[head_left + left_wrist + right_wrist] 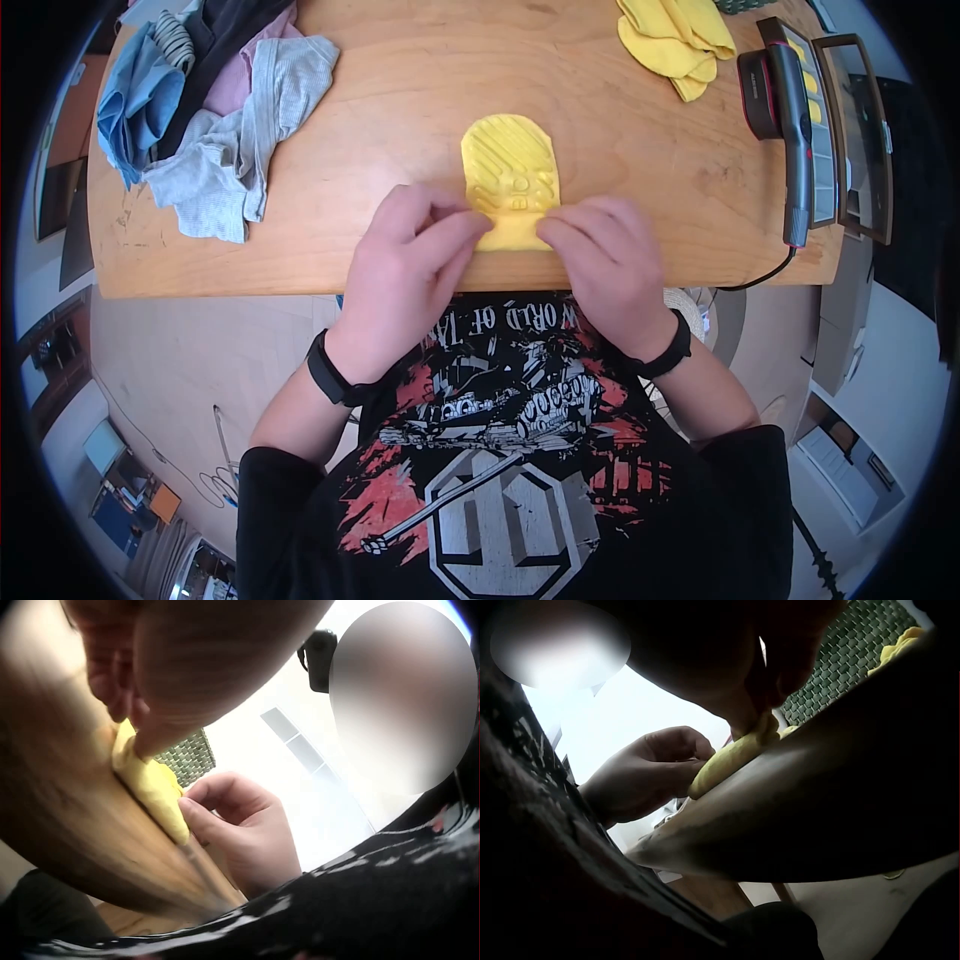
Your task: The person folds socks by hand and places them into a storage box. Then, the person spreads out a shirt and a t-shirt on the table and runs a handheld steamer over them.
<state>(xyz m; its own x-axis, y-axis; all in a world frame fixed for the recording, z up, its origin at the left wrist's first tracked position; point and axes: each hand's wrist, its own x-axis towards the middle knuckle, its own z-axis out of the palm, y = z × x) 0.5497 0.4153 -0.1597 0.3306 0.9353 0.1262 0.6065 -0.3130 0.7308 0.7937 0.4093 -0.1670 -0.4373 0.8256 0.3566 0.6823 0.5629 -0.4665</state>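
A yellow cloth piece with raised ridges [510,165] lies near the table's front edge, its near end folded or rolled over. My left hand [405,270] pinches the left side of that near end between thumb and fingers. On the right side, my right hand [610,265] pinches the same fold. In the left wrist view the yellow cloth [154,791] looks like a thick roll, with the right hand [244,829] at its near end. The right wrist view shows the left hand [649,772] holding the other end of the yellow roll [731,761].
Grey, blue, pink and black garments [240,120] are heaped at the table's left. More yellow cloth [680,40] lies at the back right, beside a black device [760,95] with a cable and an open compartmented case [825,130]. The wooden table's [200,270] front edge is close to the torso.
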